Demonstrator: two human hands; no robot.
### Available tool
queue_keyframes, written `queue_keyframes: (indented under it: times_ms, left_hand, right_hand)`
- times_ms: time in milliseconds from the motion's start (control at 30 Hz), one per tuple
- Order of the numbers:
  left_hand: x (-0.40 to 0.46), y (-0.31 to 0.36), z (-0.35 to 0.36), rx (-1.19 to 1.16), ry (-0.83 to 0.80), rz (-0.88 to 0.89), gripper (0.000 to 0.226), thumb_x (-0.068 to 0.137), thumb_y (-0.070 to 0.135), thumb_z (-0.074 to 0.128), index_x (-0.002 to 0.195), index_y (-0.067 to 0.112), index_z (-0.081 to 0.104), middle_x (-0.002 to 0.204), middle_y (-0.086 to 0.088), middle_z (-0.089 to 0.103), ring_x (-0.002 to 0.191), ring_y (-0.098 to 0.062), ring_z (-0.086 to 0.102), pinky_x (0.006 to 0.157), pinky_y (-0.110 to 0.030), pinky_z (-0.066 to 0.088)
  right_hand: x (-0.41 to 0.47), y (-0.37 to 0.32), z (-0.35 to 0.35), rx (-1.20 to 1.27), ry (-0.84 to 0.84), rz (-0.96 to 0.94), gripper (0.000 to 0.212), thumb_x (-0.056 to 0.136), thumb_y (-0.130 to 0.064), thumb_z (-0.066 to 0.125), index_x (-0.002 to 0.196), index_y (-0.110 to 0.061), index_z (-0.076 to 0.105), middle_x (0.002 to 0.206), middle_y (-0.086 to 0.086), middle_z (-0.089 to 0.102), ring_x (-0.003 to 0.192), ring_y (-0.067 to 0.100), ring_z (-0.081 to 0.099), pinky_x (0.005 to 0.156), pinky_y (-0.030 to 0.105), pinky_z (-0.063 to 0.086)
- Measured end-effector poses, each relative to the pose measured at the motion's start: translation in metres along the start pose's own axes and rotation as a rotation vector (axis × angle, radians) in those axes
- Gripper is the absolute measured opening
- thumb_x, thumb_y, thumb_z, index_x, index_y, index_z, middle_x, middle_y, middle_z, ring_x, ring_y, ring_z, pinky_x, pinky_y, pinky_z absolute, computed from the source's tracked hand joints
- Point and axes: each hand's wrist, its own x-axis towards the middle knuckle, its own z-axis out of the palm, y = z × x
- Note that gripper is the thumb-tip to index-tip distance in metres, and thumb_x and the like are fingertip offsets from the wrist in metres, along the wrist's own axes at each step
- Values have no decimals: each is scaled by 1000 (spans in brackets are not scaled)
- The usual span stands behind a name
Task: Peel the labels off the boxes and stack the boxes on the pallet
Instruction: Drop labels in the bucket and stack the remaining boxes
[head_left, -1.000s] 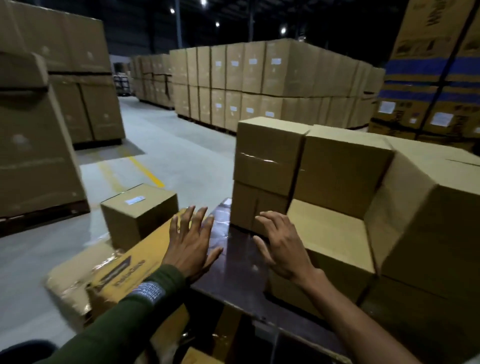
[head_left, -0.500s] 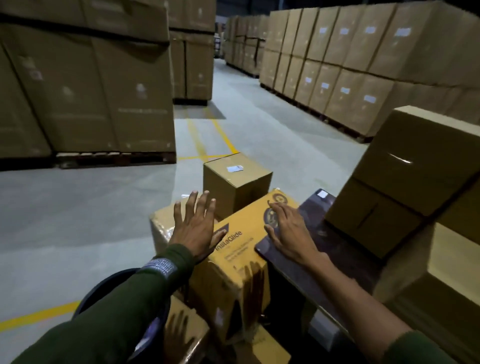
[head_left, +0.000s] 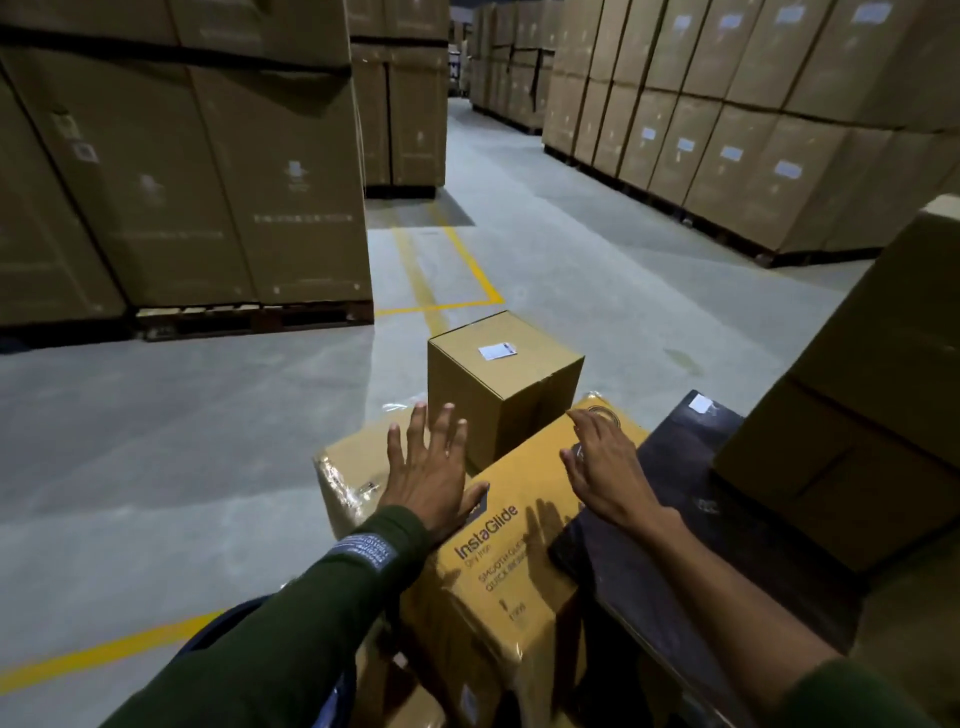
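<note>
A plain brown box (head_left: 511, 384) stands on the floor ahead, with a white label (head_left: 497, 351) on its top. In front of it lies a yellow printed carton (head_left: 514, 551) wrapped in clear film. My left hand (head_left: 428, 473) hovers over that carton's left side, fingers spread, holding nothing. My right hand (head_left: 605, 467) is over the carton's right end, fingers apart and empty. A dark pallet sheet (head_left: 670, 467) at the right carries stacked brown boxes (head_left: 852, 415).
Tall pallets of cartons (head_left: 182, 171) stand at the left and a long labelled row (head_left: 727, 130) at the right. Yellow floor lines (head_left: 441, 306) run between them. A dark blue round object (head_left: 218, 634) sits under my left arm.
My view has swung left from the stacked boxes to the floor box. Both hands have moved off the pallet sheet and now reach over the yellow carton toward the labelled box.
</note>
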Motion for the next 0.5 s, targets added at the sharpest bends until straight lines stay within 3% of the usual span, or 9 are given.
queue_keyframes:
  times_ms: [400, 500]
  left_hand:
    - [197, 35, 79, -76, -194, -72, 85, 94, 63, 37, 155, 18, -2, 162, -8, -17, 146, -33, -24, 112, -69, -5]
    - [245, 46, 100, -126, -212, -105, 88, 94, 62, 39, 154, 18, -8, 160, -9, -25, 143, -33, -30, 109, -70, -12]
  right_hand:
    - [137, 109, 80, 96, -122, 77, 58, 97, -32, 48, 150, -15, 32, 154, 9, 38, 145, 25, 30, 119, 51, 24]
    - [166, 124, 98, 81, -151, 39, 61, 96, -32, 53, 150, -19, 28, 155, 8, 36, 146, 24, 30, 119, 52, 22]
